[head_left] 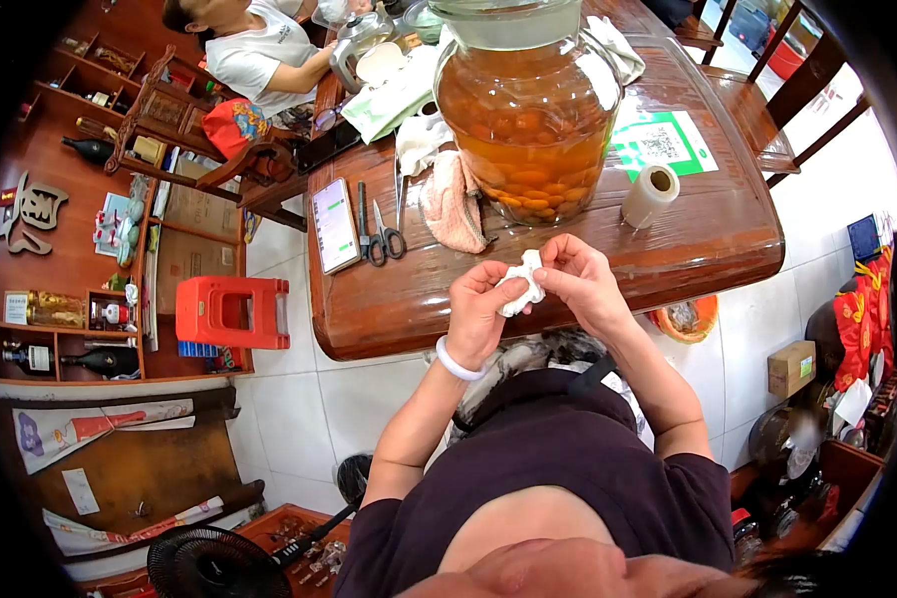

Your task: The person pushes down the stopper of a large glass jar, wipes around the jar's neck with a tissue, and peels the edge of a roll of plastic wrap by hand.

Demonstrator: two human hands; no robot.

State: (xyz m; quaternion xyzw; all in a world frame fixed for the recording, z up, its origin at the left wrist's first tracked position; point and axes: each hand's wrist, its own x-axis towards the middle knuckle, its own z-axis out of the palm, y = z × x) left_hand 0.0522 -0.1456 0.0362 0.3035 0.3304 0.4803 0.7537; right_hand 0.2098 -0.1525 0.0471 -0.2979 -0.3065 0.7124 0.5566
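Both hands meet just over the table's near edge, around a small crumpled white tissue (521, 283). My left hand (480, 307), with a white bangle at the wrist, pinches its left side. The fingers of my right hand (580, 283) are closed on its upper right part. Beyond them stands a large glass jar (528, 120) of amber liquid with round fruit at the bottom. A pink cloth (452, 204) lies left of the jar. Further left are scissors (382, 239) and a phone (335, 226) with a lit screen. A clear film roll (651, 195) stands right of the jar.
The dark wooden table (708, 234) bears a green-and-white QR card (668, 143). Another person (264, 60) sits at the upper left. A red stool (231, 312) stands left of the table, and an orange-rimmed bin (690, 319) sits below its near edge.
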